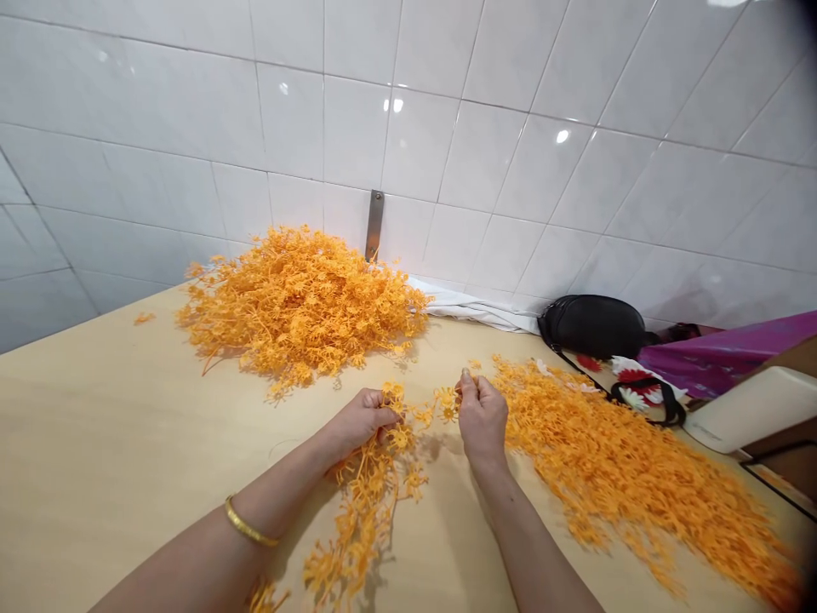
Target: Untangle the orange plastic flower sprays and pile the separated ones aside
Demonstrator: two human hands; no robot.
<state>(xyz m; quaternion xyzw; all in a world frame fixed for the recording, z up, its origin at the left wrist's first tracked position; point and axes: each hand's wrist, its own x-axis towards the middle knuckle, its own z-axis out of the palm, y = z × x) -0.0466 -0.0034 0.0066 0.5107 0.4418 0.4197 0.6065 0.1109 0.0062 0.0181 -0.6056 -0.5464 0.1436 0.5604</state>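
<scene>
My left hand (367, 423) is closed around a bunch of orange plastic flower pieces (354, 528), which trails down over the table towards me. To its right, my right hand (483, 417) pinches small orange flower pieces (446, 403) between thumb and fingers. A few linked blossoms stretch across the gap between both hands. Exactly how the pieces join is too small to tell. Beyond my left hand rises a large orange heap (306, 306). A second, flatter orange pile (638, 460) spreads out right of my right hand.
A black bag (593, 325) with a strap lies against the tiled wall (421, 136). Near it are red and white flower pieces (638, 383), purple cloth (734, 353) and a cream-coloured object (753, 413). White cloth (478, 306) runs along the back edge of the table (128, 443).
</scene>
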